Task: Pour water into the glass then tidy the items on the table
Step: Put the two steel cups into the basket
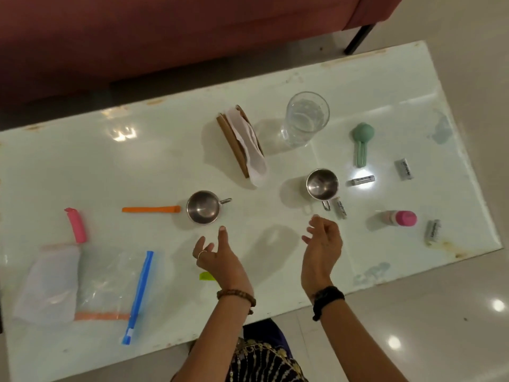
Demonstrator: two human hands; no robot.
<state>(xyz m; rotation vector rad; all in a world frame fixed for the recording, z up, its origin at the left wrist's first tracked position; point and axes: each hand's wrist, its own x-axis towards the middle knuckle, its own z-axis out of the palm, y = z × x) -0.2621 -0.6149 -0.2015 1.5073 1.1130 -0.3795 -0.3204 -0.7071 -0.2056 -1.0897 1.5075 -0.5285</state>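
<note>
A clear glass (305, 119) with water in it stands at the back of the white table (154, 166). Two steel cups stand nearer: one (203, 207) left of centre, the other (322, 185) right of centre, both looking empty. A wooden napkin holder (241, 144) with white paper sits between them, further back. My left hand (217, 256) hovers just below the left cup, fingers apart, holding nothing. My right hand (322, 244) hovers below the right cup, fingers loosely spread, also with nothing in it.
Several small batteries (363, 180) lie at the right, with a green handled tool (363, 143) and a pink-capped bottle (398, 218). Orange (151, 209), pink (77, 225) and blue (139, 296) clips and plastic bags (49, 282) lie at the left. A red sofa (165, 31) stands behind.
</note>
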